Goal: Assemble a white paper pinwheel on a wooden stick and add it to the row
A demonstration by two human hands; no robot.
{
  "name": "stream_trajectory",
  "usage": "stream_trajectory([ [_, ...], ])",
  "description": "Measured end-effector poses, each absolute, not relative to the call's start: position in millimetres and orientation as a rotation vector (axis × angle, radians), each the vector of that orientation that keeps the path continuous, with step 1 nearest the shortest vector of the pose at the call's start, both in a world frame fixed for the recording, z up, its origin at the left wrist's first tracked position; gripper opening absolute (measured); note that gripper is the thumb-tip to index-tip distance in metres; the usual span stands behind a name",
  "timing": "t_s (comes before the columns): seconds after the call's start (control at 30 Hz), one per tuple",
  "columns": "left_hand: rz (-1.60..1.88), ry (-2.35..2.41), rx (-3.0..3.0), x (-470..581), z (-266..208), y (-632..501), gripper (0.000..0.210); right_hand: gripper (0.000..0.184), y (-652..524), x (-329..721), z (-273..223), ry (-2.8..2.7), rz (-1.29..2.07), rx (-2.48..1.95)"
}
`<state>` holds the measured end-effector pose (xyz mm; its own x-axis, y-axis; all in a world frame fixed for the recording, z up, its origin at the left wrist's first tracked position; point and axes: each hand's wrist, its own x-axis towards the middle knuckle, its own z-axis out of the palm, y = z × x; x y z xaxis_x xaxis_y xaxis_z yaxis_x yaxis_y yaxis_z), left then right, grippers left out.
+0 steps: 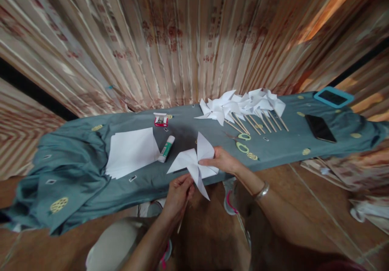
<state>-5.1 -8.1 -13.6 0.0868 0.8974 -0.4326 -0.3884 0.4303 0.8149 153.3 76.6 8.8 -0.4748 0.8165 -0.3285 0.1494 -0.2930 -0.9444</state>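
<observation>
A white paper pinwheel is held up over the front edge of the cloth-covered table. My left hand is closed round its thin wooden stick, whose lower end sticks out below the fist. My right hand grips the pinwheel's right side, with the thumb laid near its centre and the other fingers hidden behind the paper. Left of the pinwheel lies a green and white glue stick. Beyond my right hand rest scissors with light green handles.
A stack of white paper sheets lies on the left of the grey-green tablecloth. Behind are a small red box and several finished pinwheels on sticks. A dark phone and a blue-framed device lie at right. A curtain hangs behind.
</observation>
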Motion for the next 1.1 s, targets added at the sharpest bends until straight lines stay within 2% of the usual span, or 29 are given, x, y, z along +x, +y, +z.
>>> stream_trajectory([
  [0.13, 1.054, 1.126, 0.549, -5.2, -13.5, -6.1, 0.029, 0.034, 74.7, 151.3, 6.6, -1.483, 1.787, -1.194],
  [0.27, 1.071, 1.185, 0.667, -8.8, -12.2, -4.9, 0.025, 0.035, 68.9, 152.4, 8.2, -1.603, 1.587, -1.203],
  [0.43, 1.188, 1.252, 0.942, -22.8, 3.1, -0.2, 0.016, 0.025, 44.7, 155.1, 40.9, -1.929, 0.926, -1.229],
  [0.53, 1.243, 1.262, 0.979, -30.6, 12.3, 5.2, 0.015, 0.017, 26.6, 155.8, 65.5, -2.122, 0.486, -0.938],
  [0.6, 1.212, 1.239, 1.006, -32.4, 14.4, 8.9, 0.017, 0.021, 18.4, 155.6, 74.5, -2.228, 0.348, -0.765],
  [0.77, 1.155, 1.201, 1.015, -27.8, 12.6, 14.0, 0.015, 0.025, 15.1, 154.3, 69.5, -2.330, 0.219, -0.618],
  [0.87, 1.073, 1.170, 1.013, -24.3, 14.5, 14.0, 0.014, 0.025, 17.9, 155.3, 63.8, -2.291, 0.197, -0.655],
  [1.1, 1.125, 1.203, 0.808, -16.1, 21.7, 11.5, 0.008, 0.024, 18.1, 156.5, 67.7, -2.238, 0.137, -0.726],
])
